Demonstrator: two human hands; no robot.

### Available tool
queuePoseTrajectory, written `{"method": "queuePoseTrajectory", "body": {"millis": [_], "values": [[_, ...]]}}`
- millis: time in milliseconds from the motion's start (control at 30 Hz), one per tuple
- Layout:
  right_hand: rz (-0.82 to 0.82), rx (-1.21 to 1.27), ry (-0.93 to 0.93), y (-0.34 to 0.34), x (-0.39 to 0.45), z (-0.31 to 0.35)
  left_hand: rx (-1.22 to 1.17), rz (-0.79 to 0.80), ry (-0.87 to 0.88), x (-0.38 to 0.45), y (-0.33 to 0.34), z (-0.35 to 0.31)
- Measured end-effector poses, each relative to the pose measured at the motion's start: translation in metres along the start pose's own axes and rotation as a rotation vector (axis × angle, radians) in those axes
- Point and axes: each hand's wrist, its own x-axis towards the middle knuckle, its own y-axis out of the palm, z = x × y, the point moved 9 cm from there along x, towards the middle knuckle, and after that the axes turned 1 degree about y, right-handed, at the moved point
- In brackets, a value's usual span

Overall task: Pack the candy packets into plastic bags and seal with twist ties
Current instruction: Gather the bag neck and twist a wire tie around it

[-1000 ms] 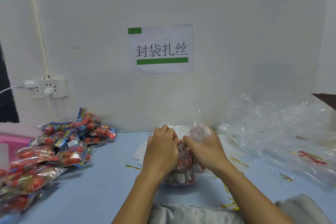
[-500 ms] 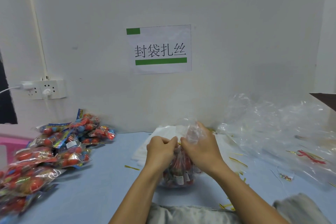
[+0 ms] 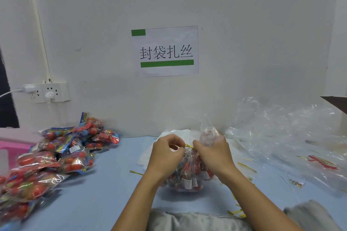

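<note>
A clear plastic bag (image 3: 187,176) filled with red candy packets stands on the blue table in front of me. Its neck is gathered, and the loose top sticks up behind my right hand (image 3: 214,154), which grips the neck. A gold twist tie (image 3: 188,145) runs across the neck between both hands. My left hand (image 3: 166,154) pinches the tie's left end with curled fingers. A heap of loose candy packets (image 3: 56,154) lies at the left of the table.
A pile of empty clear plastic bags (image 3: 289,137) fills the right side. Loose gold twist ties (image 3: 246,167) lie scattered on the blue table (image 3: 105,193). A pink box (image 3: 11,148) sits at far left. A wall socket (image 3: 48,93) and a paper sign (image 3: 165,51) hang on the wall.
My hands have drawn slightly apart at the bag's neck, and the gold twist tie now shows between them. The bag has stayed in place.
</note>
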Motion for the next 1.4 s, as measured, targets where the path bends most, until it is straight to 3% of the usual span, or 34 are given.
{"method": "queuePoseTrajectory", "body": {"millis": [400, 600, 867, 1033, 1233, 1400], "values": [[0.079, 0.061, -0.05, 0.006, -0.003, 0.008, 0.232, -0.006, 0.3, 0.0, -0.001, -0.018], [0.088, 0.061, -0.004, 0.007, -0.002, 0.001, 0.297, 0.06, 0.329, 0.0, 0.004, -0.017], [0.096, 0.007, -0.078, 0.008, -0.003, 0.006, 0.389, 0.076, 0.382, -0.005, 0.011, -0.02], [0.127, -0.015, -0.148, 0.013, -0.007, 0.016, 0.417, 0.034, 0.223, -0.005, 0.01, -0.019], [0.152, 0.017, -0.217, 0.017, -0.011, 0.028, 0.146, -0.009, -0.267, -0.003, 0.007, 0.008], [0.181, 0.064, -0.237, 0.018, -0.015, 0.033, 0.146, 0.062, -0.427, -0.004, 0.008, 0.019]]}}
